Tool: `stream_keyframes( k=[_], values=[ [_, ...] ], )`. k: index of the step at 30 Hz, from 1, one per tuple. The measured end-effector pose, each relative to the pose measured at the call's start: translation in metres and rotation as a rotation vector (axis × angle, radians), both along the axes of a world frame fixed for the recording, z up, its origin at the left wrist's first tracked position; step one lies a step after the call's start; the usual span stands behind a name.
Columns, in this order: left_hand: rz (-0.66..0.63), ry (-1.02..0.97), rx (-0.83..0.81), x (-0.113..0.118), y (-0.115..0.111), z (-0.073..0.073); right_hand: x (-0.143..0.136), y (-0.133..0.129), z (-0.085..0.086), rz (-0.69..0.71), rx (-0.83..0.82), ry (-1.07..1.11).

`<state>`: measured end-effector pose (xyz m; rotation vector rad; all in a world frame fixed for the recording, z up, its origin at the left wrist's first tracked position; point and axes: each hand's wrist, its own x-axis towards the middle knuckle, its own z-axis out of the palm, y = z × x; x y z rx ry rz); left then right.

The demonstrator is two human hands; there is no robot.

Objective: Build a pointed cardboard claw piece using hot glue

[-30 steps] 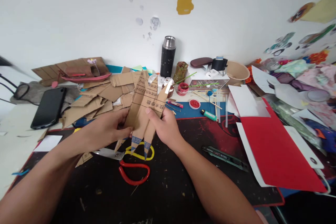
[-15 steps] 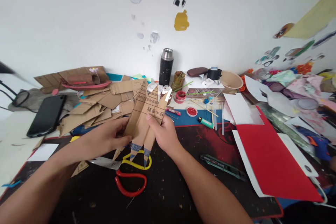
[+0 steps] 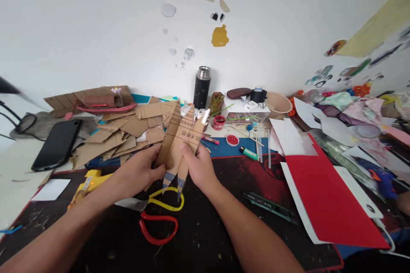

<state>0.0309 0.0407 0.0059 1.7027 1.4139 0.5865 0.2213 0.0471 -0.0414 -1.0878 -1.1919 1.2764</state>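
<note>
Between my two hands are pointed strips of brown cardboard point(image 3: 175, 147), side by side, with printed characters and blue-marked lower tips. My left hand point(image 3: 142, 169) is closed on their left edge, its thumb in front. On the right edge my right hand point(image 3: 201, 168) grips them, thumb pressed on the printed face. Just below the tips lie scissors point(image 3: 158, 229) with one red and one yellow handle loop, blades pointing left under my left forearm. A yellow glue gun point(image 3: 91, 181) lies left of that forearm, partly hidden by it.
Cut cardboard scraps point(image 3: 123, 134) are heaped at the back left, beside a black phone point(image 3: 57, 145). A black flask point(image 3: 202, 89) stands by the wall. To the right lie a utility knife point(image 3: 269, 207), a green tube point(image 3: 249, 153) and red paper point(image 3: 336, 196).
The view has tilted up slightly. My left hand has shifted a little right along the cardboard, and more of the yellow glue gun shows. Both hands keep their grip.
</note>
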Motion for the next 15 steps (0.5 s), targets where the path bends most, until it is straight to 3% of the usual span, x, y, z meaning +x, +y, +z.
stream_keyframes(
  k=[5,9,15],
  values=[
    [0.053,-0.203,-0.06,0.0,0.003,-0.001,-0.007,-0.007,-0.004,0.164,-0.13,-0.019],
    [0.037,-0.253,-0.062,-0.004,0.005,0.0,-0.006,-0.007,-0.005,0.154,-0.14,-0.029],
    [0.05,-0.289,-0.084,-0.009,0.009,0.013,-0.005,-0.009,-0.005,0.195,-0.123,-0.054]
  ],
)
